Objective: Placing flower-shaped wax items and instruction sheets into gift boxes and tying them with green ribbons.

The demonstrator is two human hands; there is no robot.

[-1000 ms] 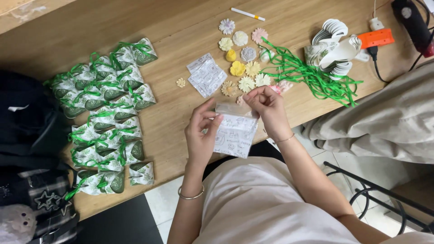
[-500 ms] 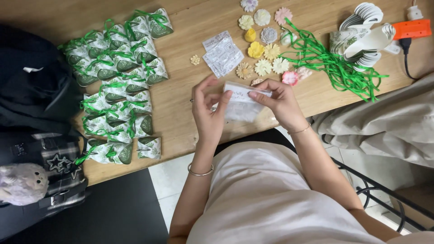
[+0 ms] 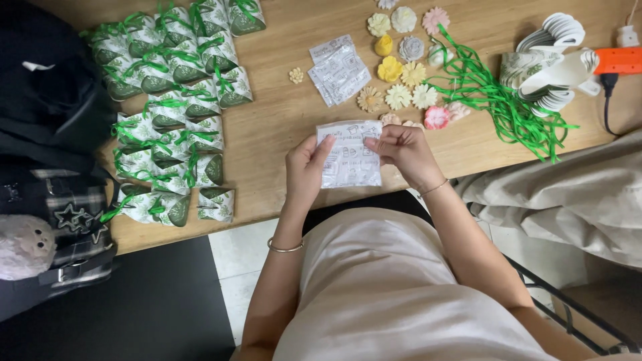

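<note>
At the left, green-ribboned pouches (image 3: 175, 107) cover the wooden table (image 3: 281, 120). The left hand (image 3: 304, 170) pinches the left side of a small clear printed bag (image 3: 349, 155), and the right hand (image 3: 401, 148) pinches its top right corner. The bag hangs upright over the table's near edge, opening upward; its contents cannot be told. Small flowers (image 3: 398, 67) and green ribbons (image 3: 505, 107) lie to the right.

I hold a small printed plastic bag (image 3: 350, 155) between my left hand (image 3: 304, 170) and right hand (image 3: 403, 150) (both pinching its edges) above the wooden table (image 3: 281, 127).
</note>
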